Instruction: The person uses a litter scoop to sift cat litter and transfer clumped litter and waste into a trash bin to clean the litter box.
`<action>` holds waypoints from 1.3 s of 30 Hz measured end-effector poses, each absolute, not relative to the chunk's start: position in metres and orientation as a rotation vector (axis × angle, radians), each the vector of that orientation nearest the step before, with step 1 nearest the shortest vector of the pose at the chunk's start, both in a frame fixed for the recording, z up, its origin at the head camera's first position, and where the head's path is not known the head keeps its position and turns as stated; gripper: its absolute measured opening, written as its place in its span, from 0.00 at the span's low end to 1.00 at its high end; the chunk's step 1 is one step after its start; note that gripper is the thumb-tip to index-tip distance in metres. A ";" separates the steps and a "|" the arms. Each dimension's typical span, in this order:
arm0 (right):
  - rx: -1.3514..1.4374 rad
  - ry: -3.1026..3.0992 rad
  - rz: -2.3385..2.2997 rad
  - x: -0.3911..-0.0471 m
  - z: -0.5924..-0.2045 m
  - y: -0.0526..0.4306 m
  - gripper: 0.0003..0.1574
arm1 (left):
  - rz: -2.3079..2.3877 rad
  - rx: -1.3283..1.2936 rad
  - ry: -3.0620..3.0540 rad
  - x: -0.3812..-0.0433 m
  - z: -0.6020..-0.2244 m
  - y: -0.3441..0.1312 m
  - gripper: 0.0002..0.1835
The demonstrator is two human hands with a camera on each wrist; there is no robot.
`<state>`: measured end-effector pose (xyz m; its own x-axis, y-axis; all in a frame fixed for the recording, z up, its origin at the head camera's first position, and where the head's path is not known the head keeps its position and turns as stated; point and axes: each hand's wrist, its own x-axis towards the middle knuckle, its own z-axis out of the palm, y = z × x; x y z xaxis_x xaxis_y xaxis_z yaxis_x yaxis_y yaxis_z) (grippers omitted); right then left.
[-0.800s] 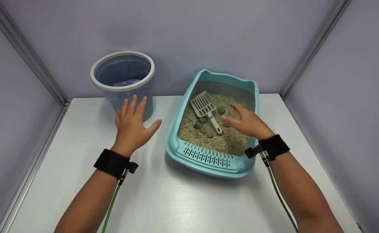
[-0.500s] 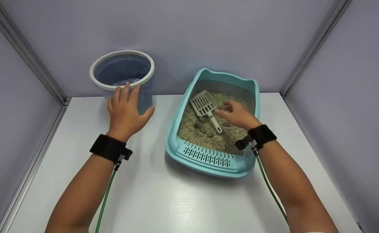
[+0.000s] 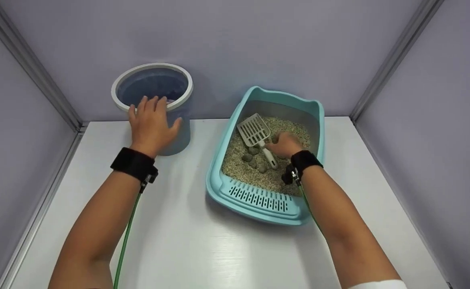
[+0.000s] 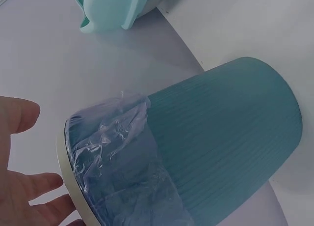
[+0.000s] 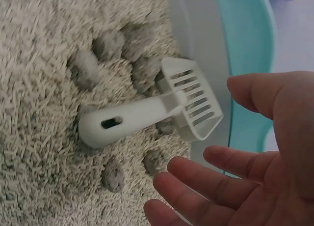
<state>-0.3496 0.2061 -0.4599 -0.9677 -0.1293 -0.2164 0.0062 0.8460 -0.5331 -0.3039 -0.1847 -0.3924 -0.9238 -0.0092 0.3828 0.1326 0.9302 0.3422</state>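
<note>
A pale grey slotted litter scoop (image 3: pixel 254 130) lies on the litter (image 3: pixel 243 176) in a turquoise litter box (image 3: pixel 255 216). My right hand (image 3: pixel 285 145) is over the litter beside its handle. In the right wrist view, its fingers (image 5: pixel 211 186) are spread and the scoop handle (image 5: pixel 132 119) is apart from them. Several grey clumps (image 5: pixel 84 70) lie around the scoop. My left hand (image 3: pixel 150 128) is at the near rim of a blue-teal bin (image 3: pixel 180 138). In the left wrist view, its fingertips (image 4: pixel 51 181) touch or nearly touch the white rim ring (image 4: pixel 73 186).
A thin translucent bag (image 4: pixel 117 152) lines the bin and folds over its outside. White tabletop (image 3: pixel 186 233) lies in front of bin and box. Panel walls (image 3: pixel 218 48) close in the back and both sides. A green cable (image 3: pixel 126 237) trails from each wrist strap.
My left hand has moved forward and slightly left, up to the bin's rim. My right hand has moved left and lower, toward the scoop handle. Scoop and box stay in place.
</note>
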 end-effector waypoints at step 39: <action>-0.097 2.640 -0.764 -0.348 -0.476 0.203 0.24 | -0.438 -0.226 -2.750 -0.307 -0.401 -0.181 0.14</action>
